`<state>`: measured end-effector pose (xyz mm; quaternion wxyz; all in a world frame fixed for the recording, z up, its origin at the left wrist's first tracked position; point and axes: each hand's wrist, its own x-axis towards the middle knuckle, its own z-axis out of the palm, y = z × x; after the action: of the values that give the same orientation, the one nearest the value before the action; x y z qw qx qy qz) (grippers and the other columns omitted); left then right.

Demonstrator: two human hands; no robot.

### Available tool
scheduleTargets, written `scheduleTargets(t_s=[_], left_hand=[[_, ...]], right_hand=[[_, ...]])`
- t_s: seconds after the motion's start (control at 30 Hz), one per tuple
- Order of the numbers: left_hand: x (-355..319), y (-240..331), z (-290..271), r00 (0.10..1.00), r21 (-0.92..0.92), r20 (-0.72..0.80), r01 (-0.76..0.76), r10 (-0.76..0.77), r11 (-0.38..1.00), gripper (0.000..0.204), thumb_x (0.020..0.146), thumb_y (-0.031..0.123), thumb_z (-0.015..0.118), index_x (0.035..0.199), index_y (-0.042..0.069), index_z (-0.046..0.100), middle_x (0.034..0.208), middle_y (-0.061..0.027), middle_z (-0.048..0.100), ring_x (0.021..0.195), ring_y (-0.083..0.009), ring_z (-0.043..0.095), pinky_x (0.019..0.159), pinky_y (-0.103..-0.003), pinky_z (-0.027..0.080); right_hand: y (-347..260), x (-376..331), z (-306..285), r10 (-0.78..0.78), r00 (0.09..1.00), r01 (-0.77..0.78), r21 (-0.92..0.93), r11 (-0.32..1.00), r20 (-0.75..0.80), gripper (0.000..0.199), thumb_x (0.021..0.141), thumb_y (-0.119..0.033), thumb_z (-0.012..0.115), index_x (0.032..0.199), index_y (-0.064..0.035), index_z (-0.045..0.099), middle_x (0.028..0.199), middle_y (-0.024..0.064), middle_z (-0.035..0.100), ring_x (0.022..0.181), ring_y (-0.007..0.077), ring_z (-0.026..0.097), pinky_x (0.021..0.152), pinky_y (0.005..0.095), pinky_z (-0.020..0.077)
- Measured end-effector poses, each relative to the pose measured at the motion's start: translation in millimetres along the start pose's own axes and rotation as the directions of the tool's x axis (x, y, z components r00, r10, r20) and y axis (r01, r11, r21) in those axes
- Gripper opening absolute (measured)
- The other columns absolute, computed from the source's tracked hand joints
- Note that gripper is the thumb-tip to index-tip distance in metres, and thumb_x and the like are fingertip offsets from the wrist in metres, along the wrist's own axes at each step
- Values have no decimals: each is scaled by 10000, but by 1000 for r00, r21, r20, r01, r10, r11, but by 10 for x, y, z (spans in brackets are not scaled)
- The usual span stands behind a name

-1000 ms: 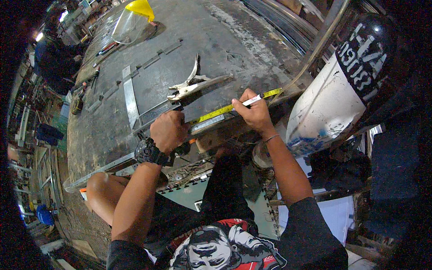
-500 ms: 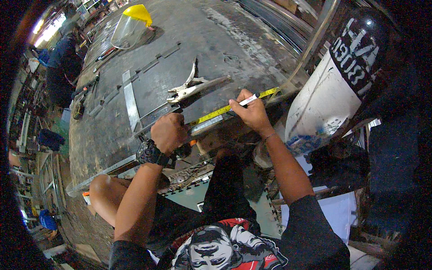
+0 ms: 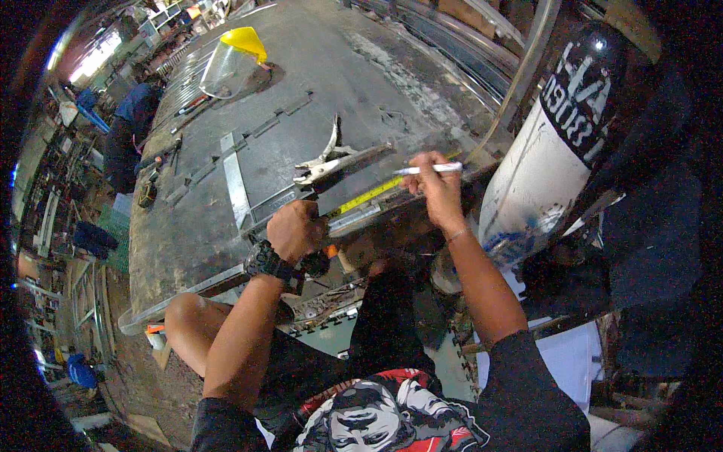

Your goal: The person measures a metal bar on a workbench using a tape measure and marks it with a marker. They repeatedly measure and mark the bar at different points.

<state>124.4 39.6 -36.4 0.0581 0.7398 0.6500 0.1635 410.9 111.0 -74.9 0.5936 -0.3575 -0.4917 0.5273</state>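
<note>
My left hand, with a black watch on the wrist, grips the case end of a yellow tape measure stretched along a metal bar at the near edge of the steel workbench. My right hand holds a white marker pen over the far end of the tape. Locking pliers lie on the bench just beyond the tape.
A tall black and white gas cylinder stands at the right. A yellow face shield sits at the bench's far side. Flat metal strips lie on the bench. Another person in blue bends at the left.
My right hand has lifted slightly with the marker. The person at the left has come closer along the bench. My left hand stays on the tape.
</note>
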Motion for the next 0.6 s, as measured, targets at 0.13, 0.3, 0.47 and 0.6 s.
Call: scheduleTargets(t_s=[0.13, 0.3, 0.47, 0.6], left_hand=[[-79, 98, -285, 990, -193, -101, 82, -103, 978, 251, 956, 228, 718, 903, -17, 705, 761, -182, 704, 678, -293, 696, 670, -406, 544], [-495, 339, -726, 945, -857, 87, 231, -314, 461, 257, 1005, 245, 721, 900, 11, 717, 758, -43, 686, 681, -91, 630, 599, -286, 485], [-1200, 612, -684, 907, -860, -87, 140, -412, 490, 145, 1005, 116, 645, 1001, 17, 752, 907, -72, 749, 820, -136, 689, 746, -317, 558], [-1577, 465, -842, 841, -924, -267, -84, -470, 374, 130, 1023, 118, 648, 1052, -1, 691, 910, -19, 653, 846, -114, 610, 786, -286, 520]], right_hand=[[-553, -305, 140, -228, 973, 229, -128, 965, 24, 432, 1066, -372, 598, 1323, -28, 557, 995, 161, 740, 872, 219, 706, 866, 360, 557], [-699, -1065, 738, -221, 940, 271, -176, 946, 259, 755, 888, -359, 833, 1455, -10, 477, 1457, 198, 543, 1332, 303, 545, 1143, 417, 426], [-528, -1597, 1363, -55, 865, 215, -270, 938, 499, 919, 759, -205, 937, 1491, 13, 426, 1448, 195, 540, 1371, 315, 519, 1165, 440, 405], [-780, -1815, 1513, 27, 832, 205, -353, 913, 554, 847, 811, -155, 784, 1547, 17, 400, 1475, 207, 529, 1366, 322, 524, 1177, 453, 376]])
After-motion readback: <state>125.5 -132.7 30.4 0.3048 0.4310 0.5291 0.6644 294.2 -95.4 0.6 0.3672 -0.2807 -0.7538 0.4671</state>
